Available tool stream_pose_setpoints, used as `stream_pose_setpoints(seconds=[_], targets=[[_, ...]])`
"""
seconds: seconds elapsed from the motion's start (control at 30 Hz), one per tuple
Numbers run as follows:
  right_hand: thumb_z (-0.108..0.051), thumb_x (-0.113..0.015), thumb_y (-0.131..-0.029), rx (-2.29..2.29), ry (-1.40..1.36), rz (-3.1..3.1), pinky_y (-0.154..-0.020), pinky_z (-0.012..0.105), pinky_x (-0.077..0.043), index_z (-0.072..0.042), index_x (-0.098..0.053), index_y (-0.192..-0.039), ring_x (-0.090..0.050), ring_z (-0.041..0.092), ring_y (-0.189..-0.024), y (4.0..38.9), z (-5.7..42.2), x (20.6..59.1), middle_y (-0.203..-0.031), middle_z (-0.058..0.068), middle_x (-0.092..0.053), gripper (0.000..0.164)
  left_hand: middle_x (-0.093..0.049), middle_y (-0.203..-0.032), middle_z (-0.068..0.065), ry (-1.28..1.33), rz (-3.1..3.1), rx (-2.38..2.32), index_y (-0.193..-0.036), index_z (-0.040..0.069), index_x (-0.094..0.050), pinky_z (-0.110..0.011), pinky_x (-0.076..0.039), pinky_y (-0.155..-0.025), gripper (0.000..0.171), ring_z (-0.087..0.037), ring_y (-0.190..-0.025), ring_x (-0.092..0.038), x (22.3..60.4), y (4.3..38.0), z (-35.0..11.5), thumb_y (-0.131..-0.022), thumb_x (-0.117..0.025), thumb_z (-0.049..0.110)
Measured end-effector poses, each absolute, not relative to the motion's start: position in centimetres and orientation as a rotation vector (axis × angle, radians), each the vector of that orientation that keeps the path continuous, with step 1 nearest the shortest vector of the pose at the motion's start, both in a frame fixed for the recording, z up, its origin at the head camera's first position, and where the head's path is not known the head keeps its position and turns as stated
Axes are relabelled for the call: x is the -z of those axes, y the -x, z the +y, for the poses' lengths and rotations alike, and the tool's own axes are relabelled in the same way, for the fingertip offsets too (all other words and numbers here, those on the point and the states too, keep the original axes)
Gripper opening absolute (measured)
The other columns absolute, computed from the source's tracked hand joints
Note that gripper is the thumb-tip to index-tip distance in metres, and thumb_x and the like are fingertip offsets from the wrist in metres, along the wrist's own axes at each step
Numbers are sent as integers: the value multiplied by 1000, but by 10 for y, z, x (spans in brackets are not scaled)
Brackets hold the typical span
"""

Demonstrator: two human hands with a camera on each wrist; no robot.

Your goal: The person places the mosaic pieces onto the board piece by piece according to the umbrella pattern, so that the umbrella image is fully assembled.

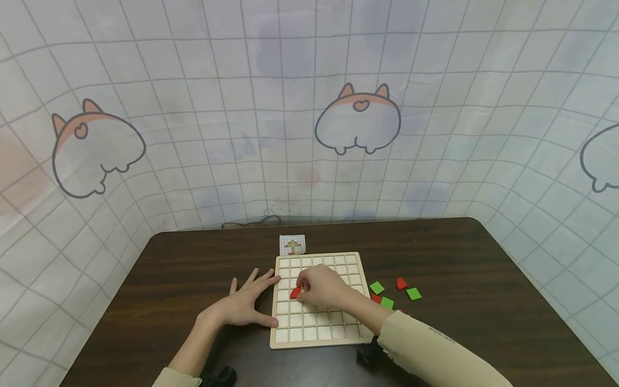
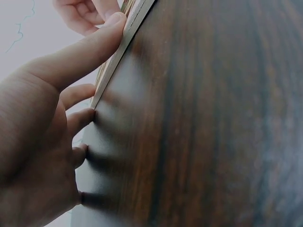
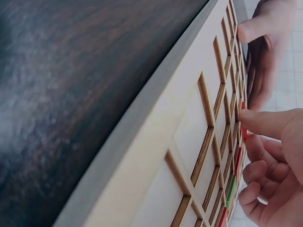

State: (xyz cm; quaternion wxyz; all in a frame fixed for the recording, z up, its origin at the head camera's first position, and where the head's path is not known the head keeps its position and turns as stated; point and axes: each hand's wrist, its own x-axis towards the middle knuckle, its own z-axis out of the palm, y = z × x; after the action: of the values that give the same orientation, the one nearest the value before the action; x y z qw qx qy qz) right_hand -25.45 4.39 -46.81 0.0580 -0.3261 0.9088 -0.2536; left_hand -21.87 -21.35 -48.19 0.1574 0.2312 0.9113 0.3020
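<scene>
A light wooden grid board (image 1: 290, 337) with square cells lies on the table. My right hand (image 1: 323, 287) is over its left-middle cells and pinches a red piece with a curved edge (image 1: 294, 293) between thumb and fingers. In the right wrist view that red piece (image 3: 244, 122) is at the thumb tip, low over the grid. Beyond it, a green piece (image 3: 231, 191) and red pieces (image 3: 222, 217) show among the cells; my right hand hides them in the head view. My left hand (image 1: 244, 303) is spread flat, thumb and fingertips against the board's left edge.
A small card (image 1: 292, 245) with a coloured arrow-like pattern on a grid touches the board's far edge. Right of the board lie loose green squares (image 1: 413, 294) and red pieces (image 1: 402, 283), some partly behind my right forearm. A gridded cloth (image 1: 309, 177) hangs behind the dark table (image 1: 450, 252).
</scene>
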Motion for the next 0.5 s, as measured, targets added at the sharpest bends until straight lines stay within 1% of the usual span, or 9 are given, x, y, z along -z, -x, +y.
stream_pose_setpoints(seconds=[0.07, 0.17, 0.3, 0.4, 0.5], targets=[[-19, -84, -86, 757, 992, 2746, -54, 23, -44, -9, -76, -98, -51, 3, -57, 255, 43, 469, -65, -13, -56, 17, -15, -170, -13, -654, 2610, -851, -162, 18, -34, -81, 13, -104, 101, -45, -154, 5, 482, 219, -213, -82, -82, 57], [-20, -84, -87, 760, 1007, 2732, -58, 24, -46, -9, -76, -101, -53, 3, -61, 255, 45, 468, -68, -13, -57, 20, -14, -171, -8, -640, 2622, -851, -162, 20, -34, -79, 13, -106, 103, -41, -155, 5, 488, 222, -215, -80, -82, 59], [-18, -82, -87, 791, 1016, 2724, -63, 26, -47, -10, -76, -103, -53, 4, -64, 254, 54, 467, -71, -13, -57, 19, -14, -171, -7, -636, 2619, -847, -162, 21, -34, -79, 14, -106, 102, -40, -155, 5, 487, 222, -214, -81, -82, 58], [-15, -80, -89, 846, 995, 2716, -62, 27, -47, -11, -75, -102, -53, 5, -63, 252, 63, 467, -70, -12, -57, 15, -14, -170, -12, -635, 2609, -830, -162, 19, -34, -80, 13, -105, 100, -44, -154, 4, 479, 219, -212, -83, -83, 54], [-13, -79, -90, 909, 980, 2711, -60, 28, -47, -10, -75, -100, -52, 6, -60, 251, 74, 467, -69, -11, -58, 11, -16, -170, -12, -619, 2623, -808, -162, 19, -35, -80, 11, -106, 100, -44, -154, 3, 479, 219, -213, -81, -83, 55]])
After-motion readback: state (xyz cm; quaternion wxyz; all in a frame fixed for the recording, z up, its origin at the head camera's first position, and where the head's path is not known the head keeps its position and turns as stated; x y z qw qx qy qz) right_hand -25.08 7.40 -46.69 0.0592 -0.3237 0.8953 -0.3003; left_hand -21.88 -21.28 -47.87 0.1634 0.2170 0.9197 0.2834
